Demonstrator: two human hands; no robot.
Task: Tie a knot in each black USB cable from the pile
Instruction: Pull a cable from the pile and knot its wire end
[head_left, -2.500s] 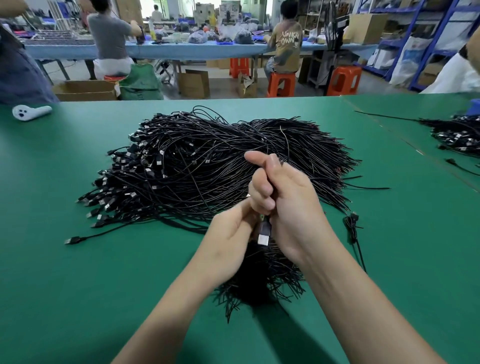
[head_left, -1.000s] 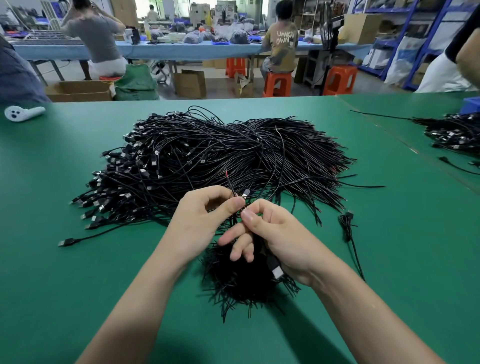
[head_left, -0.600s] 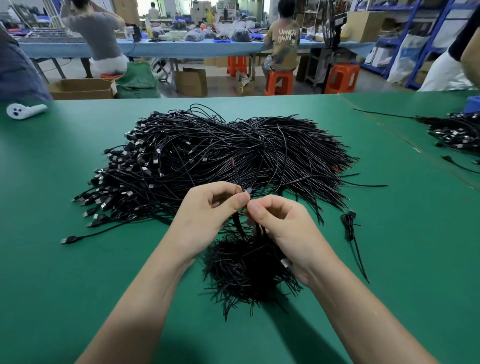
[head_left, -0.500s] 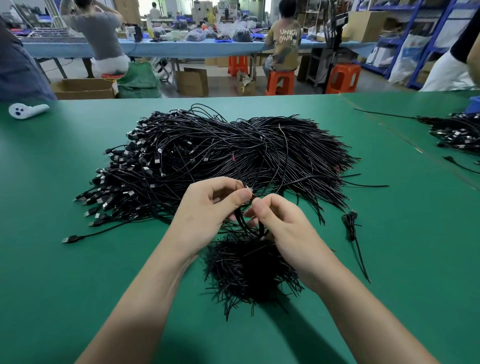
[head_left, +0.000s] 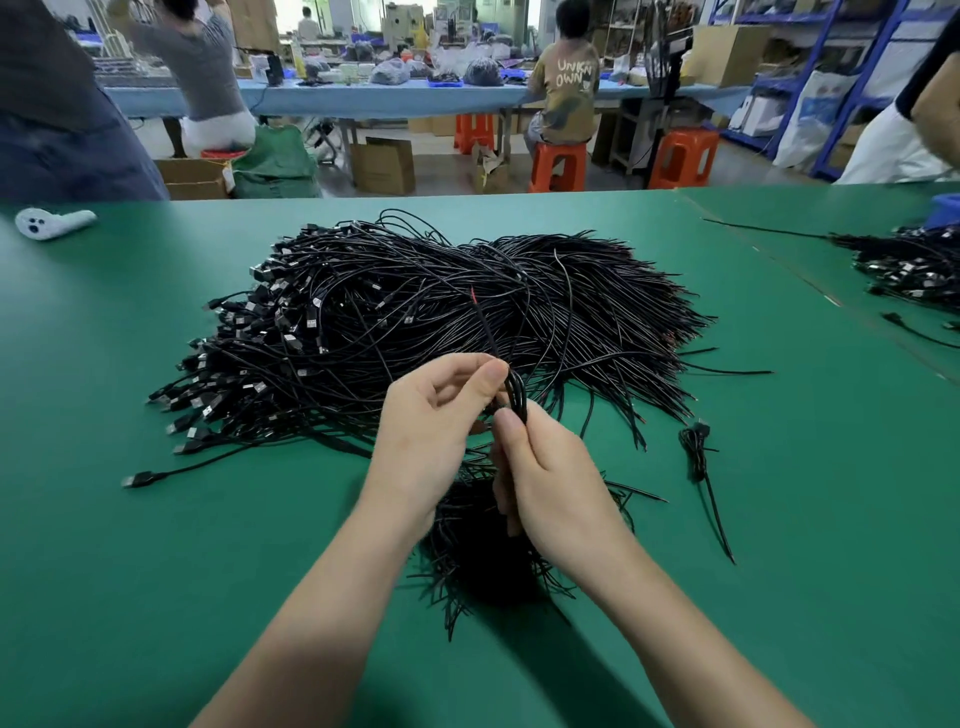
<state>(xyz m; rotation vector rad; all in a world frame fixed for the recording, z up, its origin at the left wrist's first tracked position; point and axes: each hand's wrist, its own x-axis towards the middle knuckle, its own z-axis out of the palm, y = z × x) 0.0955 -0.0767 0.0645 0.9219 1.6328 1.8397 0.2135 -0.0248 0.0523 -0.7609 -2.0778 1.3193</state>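
A big pile of black USB cables (head_left: 415, 322) lies across the middle of the green table (head_left: 156, 571). Just in front of it, my left hand (head_left: 431, 431) pinches one black cable (head_left: 514, 395) between thumb and forefinger. My right hand (head_left: 550, 483) grips the same cable a little lower, where it bends into a small loop between the two hands. The cable's thin end with a red tip sticks up over the pile. Under my hands lies a smaller heap of cables (head_left: 488, 561), partly hidden by my wrists.
A single coiled cable (head_left: 698, 457) lies to the right of my hands. Another cable pile (head_left: 909, 265) sits at the far right, a white controller (head_left: 52, 222) at the far left. Other people sit at benches beyond the table's far edge.
My hands have moved from pulling a cable with its plug end hanging to pinching it close together. A small loop has formed between them, and the plug is out of sight.
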